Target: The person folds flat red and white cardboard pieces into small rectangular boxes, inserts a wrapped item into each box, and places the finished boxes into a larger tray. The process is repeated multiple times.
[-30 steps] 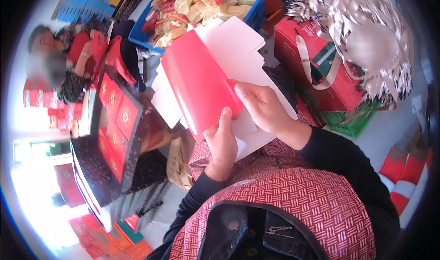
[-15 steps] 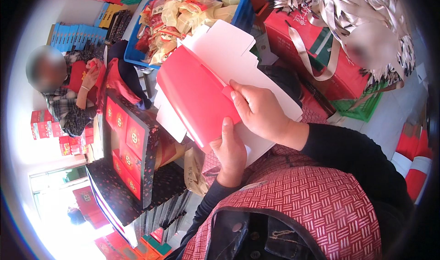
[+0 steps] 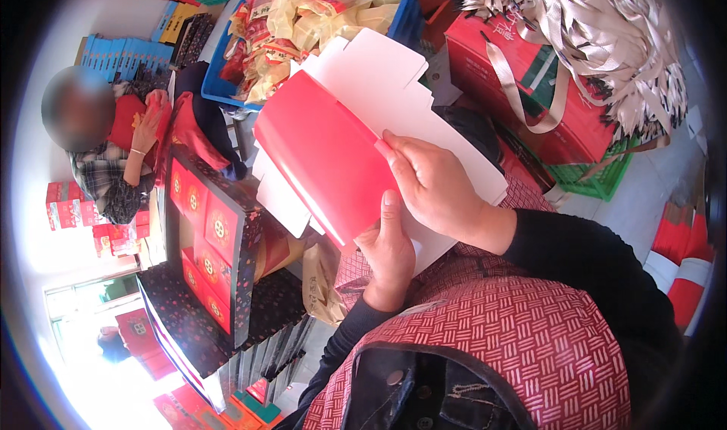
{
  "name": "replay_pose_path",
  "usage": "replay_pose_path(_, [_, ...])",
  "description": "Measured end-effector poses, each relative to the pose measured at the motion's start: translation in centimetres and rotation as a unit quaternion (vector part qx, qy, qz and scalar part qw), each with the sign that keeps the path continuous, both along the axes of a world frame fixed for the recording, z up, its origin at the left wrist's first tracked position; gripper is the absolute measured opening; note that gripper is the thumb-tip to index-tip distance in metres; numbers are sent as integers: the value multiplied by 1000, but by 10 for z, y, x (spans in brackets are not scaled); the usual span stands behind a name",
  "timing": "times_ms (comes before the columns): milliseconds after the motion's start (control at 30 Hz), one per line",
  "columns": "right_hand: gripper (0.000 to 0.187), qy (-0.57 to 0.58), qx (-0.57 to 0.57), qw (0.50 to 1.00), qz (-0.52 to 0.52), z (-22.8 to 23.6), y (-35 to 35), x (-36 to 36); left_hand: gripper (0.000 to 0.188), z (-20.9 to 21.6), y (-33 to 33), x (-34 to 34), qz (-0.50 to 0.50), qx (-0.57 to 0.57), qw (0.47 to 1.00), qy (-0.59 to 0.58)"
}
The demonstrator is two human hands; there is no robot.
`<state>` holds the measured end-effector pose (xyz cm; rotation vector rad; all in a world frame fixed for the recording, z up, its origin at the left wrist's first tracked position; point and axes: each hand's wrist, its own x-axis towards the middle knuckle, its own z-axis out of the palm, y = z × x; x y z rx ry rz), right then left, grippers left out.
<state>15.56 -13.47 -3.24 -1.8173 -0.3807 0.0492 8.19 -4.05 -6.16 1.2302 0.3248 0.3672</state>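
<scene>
Flanking the red sheet [image 3: 326,153] are black boxes [image 3: 182,316] and grey floor [image 3: 634,203].

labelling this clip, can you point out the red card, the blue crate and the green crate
Red card [image 3: 326,157]: head view, middle of its glossy face
Blue crate [image 3: 410,21]: head view, its right-hand wall
Green crate [image 3: 589,178]: head view, its visible side

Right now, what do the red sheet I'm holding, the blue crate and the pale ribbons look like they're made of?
Red sheet: probably thin card, glossy; a bright streak runs along its bend. Blue crate: likely moulded plastic, smooth-looking; uniform colour, thick rim. Pale ribbons: seemingly fabric, satiny; they shine softly and drape loosely. Fibre unclear.
</scene>
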Motion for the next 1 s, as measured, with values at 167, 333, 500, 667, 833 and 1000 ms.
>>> replay_pose_path(167, [41,-99,25,995,-24,-11,3,-10,32,-1,-2,1,10,-16,1000,-2])
replay_pose_path(333, [42,-78,53,996,0,-13,3,-14,31,4,0,-1,-10,-10,1000,17])
replay_pose_path(500, [37,-8,124,992,-14,-17,2,-8,28,2,1,-1,-12,-78,996,-50])
replay_pose_path(667, [37,-17,103,994,-21,-12,4,-8,29,0,1,-2,-1,-74,997,-22])
replay_pose_path(833, [38,0,93,996,2,-9,3,-9,30,-5,1,-1,-2,18,1000,15])
replay_pose_path(1000, [42,-55,53,997,1,-7,2,-13,30,-6,0,1,-10,42,999,16])
